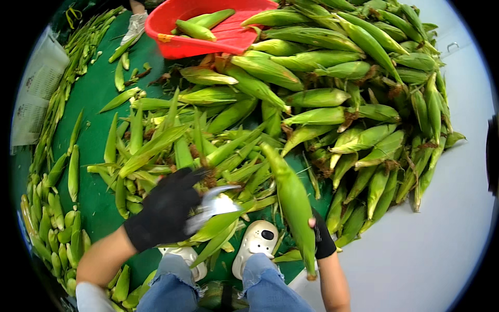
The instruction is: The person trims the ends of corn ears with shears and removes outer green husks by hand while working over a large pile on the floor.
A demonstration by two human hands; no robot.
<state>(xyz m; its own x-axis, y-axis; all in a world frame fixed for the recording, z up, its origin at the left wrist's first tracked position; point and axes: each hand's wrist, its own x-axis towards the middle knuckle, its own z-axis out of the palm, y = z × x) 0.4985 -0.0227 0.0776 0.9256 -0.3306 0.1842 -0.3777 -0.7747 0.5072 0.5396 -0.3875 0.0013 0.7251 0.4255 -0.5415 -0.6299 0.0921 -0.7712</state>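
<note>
My left hand, in a black glove, is shut around the handle of a curved metal blade; motion blurs hand and tool, so the kind of tool is unclear. The blade is above a heap of loose green corn husks. To the right, my right hand, in a black glove with a bare fingertip showing, holds an ear of corn in its green husk from its far side. That ear stands nearly upright in the picture, its stem end low. Most of the right fingers are hidden behind it.
A big pile of unhusked corn spreads over the upper right, touching a red plastic scoop with several ears. More ears lie at lower left. White crates stand far left. Another person's shoe is at the top.
</note>
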